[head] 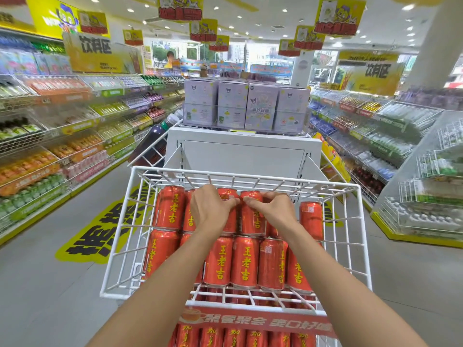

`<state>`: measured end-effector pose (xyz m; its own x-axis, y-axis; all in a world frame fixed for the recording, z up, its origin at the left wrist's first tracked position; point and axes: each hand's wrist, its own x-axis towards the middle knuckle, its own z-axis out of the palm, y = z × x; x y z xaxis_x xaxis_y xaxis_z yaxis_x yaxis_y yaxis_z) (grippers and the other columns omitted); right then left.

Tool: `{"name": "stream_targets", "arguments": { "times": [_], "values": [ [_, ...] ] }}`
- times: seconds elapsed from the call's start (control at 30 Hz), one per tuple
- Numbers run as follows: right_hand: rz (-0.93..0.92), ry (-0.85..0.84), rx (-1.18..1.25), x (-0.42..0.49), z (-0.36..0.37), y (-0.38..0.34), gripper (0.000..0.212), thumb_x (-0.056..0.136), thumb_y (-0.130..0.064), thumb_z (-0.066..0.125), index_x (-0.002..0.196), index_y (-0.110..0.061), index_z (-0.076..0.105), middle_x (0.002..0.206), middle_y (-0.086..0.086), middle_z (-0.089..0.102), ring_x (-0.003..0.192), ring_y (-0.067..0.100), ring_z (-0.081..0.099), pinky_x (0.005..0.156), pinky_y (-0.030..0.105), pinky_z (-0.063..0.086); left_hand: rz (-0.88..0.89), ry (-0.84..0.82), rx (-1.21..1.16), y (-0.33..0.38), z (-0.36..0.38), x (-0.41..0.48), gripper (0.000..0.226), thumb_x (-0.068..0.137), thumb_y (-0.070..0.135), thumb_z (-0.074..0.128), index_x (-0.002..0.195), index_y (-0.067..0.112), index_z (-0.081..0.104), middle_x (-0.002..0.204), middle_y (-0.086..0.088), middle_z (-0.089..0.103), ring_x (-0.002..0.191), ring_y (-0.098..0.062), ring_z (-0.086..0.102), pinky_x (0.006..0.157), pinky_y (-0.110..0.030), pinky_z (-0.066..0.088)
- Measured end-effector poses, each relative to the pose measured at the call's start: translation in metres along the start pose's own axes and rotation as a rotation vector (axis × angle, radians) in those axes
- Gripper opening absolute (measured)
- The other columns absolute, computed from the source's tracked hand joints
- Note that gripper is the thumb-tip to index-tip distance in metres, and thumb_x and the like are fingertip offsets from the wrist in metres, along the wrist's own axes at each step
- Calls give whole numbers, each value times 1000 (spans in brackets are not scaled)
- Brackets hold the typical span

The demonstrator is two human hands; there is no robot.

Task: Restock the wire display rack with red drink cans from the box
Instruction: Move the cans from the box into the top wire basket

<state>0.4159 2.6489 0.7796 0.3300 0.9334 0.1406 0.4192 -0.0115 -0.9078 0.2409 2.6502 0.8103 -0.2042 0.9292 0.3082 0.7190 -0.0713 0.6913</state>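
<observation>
A white wire display rack (360, 236) stands right in front of me, its top basket filled with red drink cans with yellow characters. Several cans (244, 261) form the front row and more stand behind. My left hand (211, 209) grips one back-row can (226, 195) from above. My right hand (273, 209) grips the can beside it (251, 216), fingers curled over its top. A lone can (311, 219) stands at the back right with a gap next to it. A lower tier also holds red cans (235, 336). The box is not in view.
Behind the rack is a white stand (243, 156) topped with lilac cartons (246, 106). Stocked drink shelves line the aisle on the left (50, 146) and right (363, 136). Grey floor with a yellow floor sticker (100, 236) lies at the left.
</observation>
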Motion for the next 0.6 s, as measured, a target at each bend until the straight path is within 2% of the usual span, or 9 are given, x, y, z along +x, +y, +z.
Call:
{"name": "stream_targets", "arguments": {
  "times": [0.07, 0.17, 0.27, 0.37, 0.47, 0.53, 0.6],
  "values": [
    [15, 6, -19, 0, 2, 0, 43, 66, -60, 89, 80, -22, 74, 80, -10, 78, 79, 2, 73, 71, 20, 55, 27, 20, 53, -1, 0, 2, 52, 70, 59, 84, 71, 10, 64, 85, -15, 72, 89, -37, 69, 65, -35, 41],
    [4, 67, -30, -2, 8, 7, 58, 63, -72, 84, 77, -17, 73, 74, -9, 73, 73, 7, 69, 57, 14, 45, 71, 22, 144, 2, 0, 2, 52, 73, 59, 82, 70, 13, 58, 88, -15, 73, 93, -37, 69, 72, -38, 49],
    [-23, 118, -61, -4, 12, 8, 58, 66, -73, 81, 72, -17, 68, 66, -8, 63, 68, 9, 60, 51, 15, 38, 98, 6, 193, 4, 1, 4, 51, 75, 58, 81, 69, 17, 52, 90, -15, 72, 94, -37, 69, 73, -37, 49],
    [-39, 151, -108, -2, 12, 9, 60, 64, -78, 79, 68, -19, 64, 64, -7, 63, 70, 10, 61, 55, 16, 42, 137, -18, 238, 5, 5, 5, 48, 78, 58, 79, 72, 17, 55, 93, -15, 72, 95, -36, 69, 71, -36, 45],
    [-65, 154, -158, -1, 12, 13, 66, 63, -83, 74, 81, -20, 77, 73, -5, 74, 83, 13, 70, 69, 29, 52, 157, -32, 234, 3, 8, 7, 52, 78, 58, 79, 68, 15, 52, 89, -14, 72, 91, -36, 69, 68, -35, 41],
    [-79, 155, -162, -3, 10, 13, 63, 67, -80, 75, 86, -20, 79, 76, -6, 75, 88, 12, 69, 73, 29, 52, 153, -34, 214, 1, 9, 7, 59, 77, 59, 80, 61, 17, 41, 85, -14, 71, 88, -35, 69, 65, -34, 38],
    [-73, 145, -153, -4, 8, 9, 58, 71, -74, 77, 88, -18, 80, 78, -7, 74, 88, 9, 67, 74, 26, 47, 148, -34, 197, 0, 9, 7, 59, 77, 58, 80, 62, 17, 41, 85, -14, 71, 88, -36, 68, 64, -34, 38]
  ]
}}
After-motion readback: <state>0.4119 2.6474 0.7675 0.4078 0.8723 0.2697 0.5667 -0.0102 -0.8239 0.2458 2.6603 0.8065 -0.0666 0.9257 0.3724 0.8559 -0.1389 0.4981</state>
